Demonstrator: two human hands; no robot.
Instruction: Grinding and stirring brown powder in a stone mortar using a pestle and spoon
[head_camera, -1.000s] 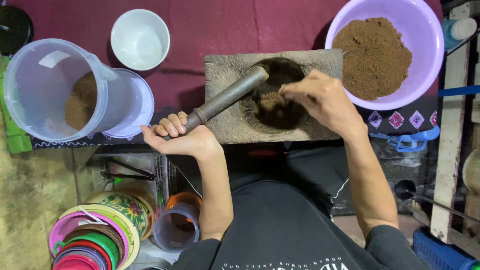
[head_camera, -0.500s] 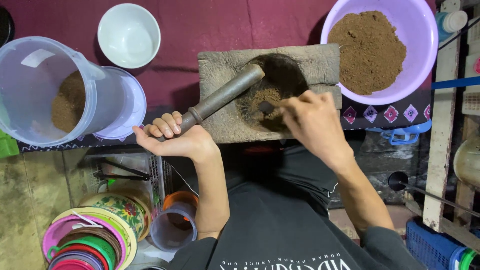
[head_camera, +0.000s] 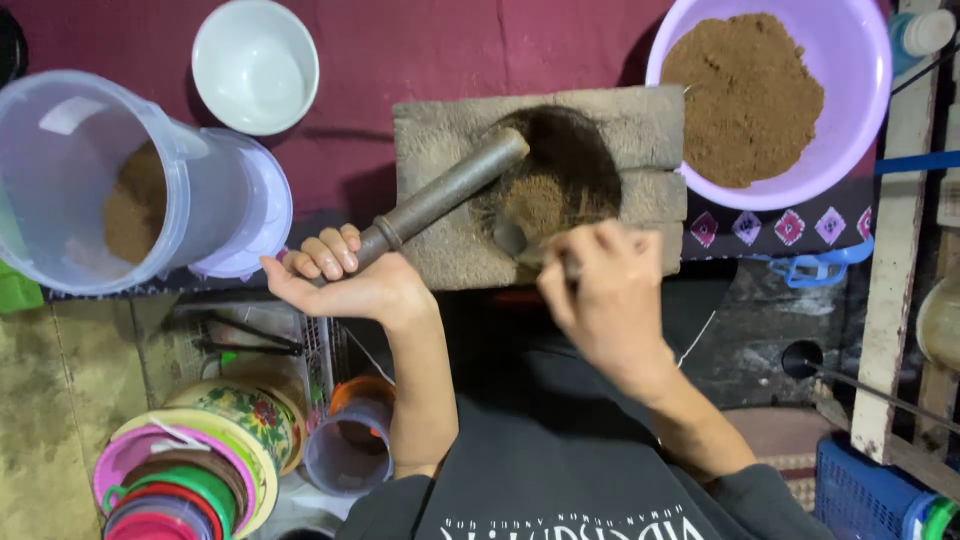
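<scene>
A grey stone mortar block (head_camera: 640, 130) holds brown powder (head_camera: 535, 200) in its round hollow. A metal pestle (head_camera: 445, 195) leans from the hollow's rim down to the left, and my left hand (head_camera: 340, 275) grips its lower end. My right hand (head_camera: 600, 295) is at the block's near edge, holding a spoon (head_camera: 510, 240) whose bowl reaches into the hollow; the hand is blurred. A purple basin (head_camera: 860, 60) of brown powder stands at the upper right, touching the block's corner.
A clear plastic jug (head_camera: 60, 190) with some brown powder lies at the left beside a white bowl (head_camera: 255, 65), all on a maroon cloth. Stacked coloured plates (head_camera: 180, 470) and a small cup (head_camera: 350, 445) sit lower left. Wooden slats and a blue crate stand at the right.
My right hand has drawn back from inside the hollow toward the block's near edge. The left hand and the pestle have stayed put.
</scene>
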